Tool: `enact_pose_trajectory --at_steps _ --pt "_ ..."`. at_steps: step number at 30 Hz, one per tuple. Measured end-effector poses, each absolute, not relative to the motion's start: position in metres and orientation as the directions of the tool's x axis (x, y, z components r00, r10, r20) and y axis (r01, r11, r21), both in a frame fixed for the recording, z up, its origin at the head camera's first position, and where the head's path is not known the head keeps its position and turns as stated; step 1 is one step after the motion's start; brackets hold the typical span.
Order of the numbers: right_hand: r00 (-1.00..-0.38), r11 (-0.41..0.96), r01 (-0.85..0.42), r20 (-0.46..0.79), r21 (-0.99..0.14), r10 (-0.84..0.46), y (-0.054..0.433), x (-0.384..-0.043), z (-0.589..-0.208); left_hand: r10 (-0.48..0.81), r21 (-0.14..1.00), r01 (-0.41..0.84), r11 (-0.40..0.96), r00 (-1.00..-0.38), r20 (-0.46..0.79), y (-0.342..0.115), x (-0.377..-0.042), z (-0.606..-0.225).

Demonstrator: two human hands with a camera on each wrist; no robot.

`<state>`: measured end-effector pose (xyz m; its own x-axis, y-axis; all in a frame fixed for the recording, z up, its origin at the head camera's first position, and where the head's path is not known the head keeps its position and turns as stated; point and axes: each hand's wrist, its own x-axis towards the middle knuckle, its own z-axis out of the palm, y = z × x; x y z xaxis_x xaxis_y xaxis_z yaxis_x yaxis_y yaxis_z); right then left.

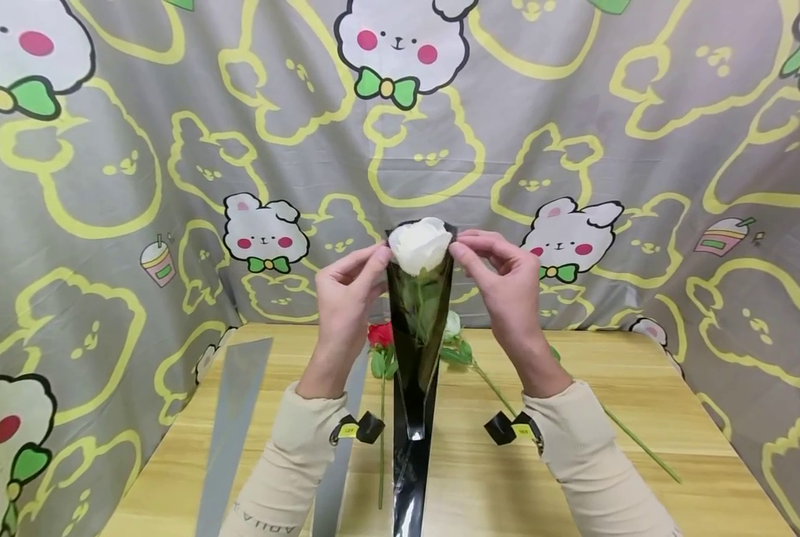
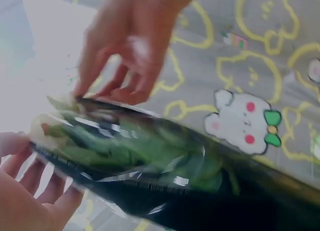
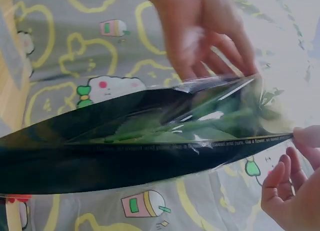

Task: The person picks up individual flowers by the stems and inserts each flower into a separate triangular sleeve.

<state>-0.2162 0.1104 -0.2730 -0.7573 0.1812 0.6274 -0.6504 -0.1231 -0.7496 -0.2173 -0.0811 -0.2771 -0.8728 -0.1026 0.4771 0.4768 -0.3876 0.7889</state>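
Pinching a glossy black wrapper (white rose inside), left hand and right hand.

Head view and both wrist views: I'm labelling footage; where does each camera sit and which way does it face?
Head: worn on the head, facing forward and down at the table, white flower and black wrapper; left hand, right hand and forearms show.
Left wrist: on that wrist, looking across the wrapper toward patterned cloth; left hand lower left, right hand at top.
Right wrist: on that wrist, looking likewise; right hand lower right, left hand at top.
Both wrist views share wrapper, cloth and both hands.
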Motion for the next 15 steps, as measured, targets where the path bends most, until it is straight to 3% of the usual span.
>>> enact_pose_trajectory --at_steps 6,15 --pt "-0.803 -0.178 -0.595 0.567 -0.784 0.186 0.108 -0.2137 -0.2694 -0.064 0.766 0.505 -0.398 -0.848 0.525 -0.0819 -0.2148 -0.2745" --pt "-0.834 -0.236 -0.549 0.508 -0.802 0.216 0.1095 -0.2118 -0.2635 -0.065 0.786 0.438 -0.436 -0.887 0.457 -0.0799 -0.2157 -0.276"
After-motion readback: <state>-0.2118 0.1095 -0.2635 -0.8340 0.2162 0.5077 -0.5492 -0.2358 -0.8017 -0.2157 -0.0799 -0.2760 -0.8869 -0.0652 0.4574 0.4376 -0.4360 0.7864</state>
